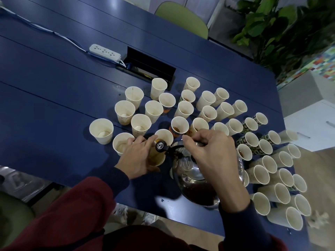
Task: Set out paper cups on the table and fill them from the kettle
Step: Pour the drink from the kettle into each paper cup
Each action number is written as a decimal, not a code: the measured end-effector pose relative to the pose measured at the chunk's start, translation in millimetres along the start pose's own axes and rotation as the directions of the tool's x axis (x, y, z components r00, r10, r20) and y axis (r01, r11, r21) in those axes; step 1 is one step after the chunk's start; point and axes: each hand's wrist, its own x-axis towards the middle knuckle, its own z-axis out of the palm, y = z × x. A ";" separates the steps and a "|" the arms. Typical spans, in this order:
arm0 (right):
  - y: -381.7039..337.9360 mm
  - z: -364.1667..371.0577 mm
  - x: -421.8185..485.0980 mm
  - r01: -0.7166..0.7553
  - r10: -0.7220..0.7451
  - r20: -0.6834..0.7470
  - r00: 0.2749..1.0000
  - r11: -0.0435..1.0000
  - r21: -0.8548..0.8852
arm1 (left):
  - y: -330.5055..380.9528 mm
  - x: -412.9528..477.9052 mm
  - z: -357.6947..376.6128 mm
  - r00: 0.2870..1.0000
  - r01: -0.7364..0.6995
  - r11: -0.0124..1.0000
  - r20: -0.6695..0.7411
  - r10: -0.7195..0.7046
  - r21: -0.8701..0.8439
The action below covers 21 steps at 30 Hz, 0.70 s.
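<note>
Between the two hands, just ahead of the left knuckles, sits the cup being filled (165,139), with the black spout cap (160,146) hanging over its rim. The left hand (137,156) is wrapped round this cup's side, and the right hand (208,156) is curled over the top handle of the kettle (192,175), whose shiny body sits under the right wrist with dark tea showing inside. I would say the pour into this cup is under way or about to start, though no stream is visible. To do it well, the left hand should keep the light cup from tipping while the right hand tilts slowly, since a paper cup gives under a tight squeeze and the spout sits close to the rim. Beyond the fingertips a crowd of cups (183,109) stands rim to rim, some with a little brown in the bottom, so a swing of the spout forward could knock them. To the right of the right hand more cups (266,174) pack the space out to the table's far corner, leaving little room for the elbow. Left of the left hand the blue table (54,109) is barer, and that looks the easier side to move finished cups. The near edge runs just under both forearms, so the kettle should not be pulled back far. A power strip (105,51) lies well beyond the cups.
</note>
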 end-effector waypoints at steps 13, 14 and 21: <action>10.9 -4.6 -14.0 -0.067 0.083 -0.059 0.995 0.971 0.230 | -5.1 -9.7 -9.5 0.999 0.032 0.983 -0.010 -0.034 -0.182; 10.8 -6.4 -15.7 -0.081 0.099 -0.044 0.994 0.948 0.309 | -4.0 -14.3 -14.0 0.997 0.040 0.977 -0.051 -0.052 -0.210; -11.3 -21.0 -30.7 -0.181 0.142 0.113 0.983 0.730 0.659 | 38.6 -43.1 -66.8 0.893 -0.008 0.893 -0.405 -0.197 -0.451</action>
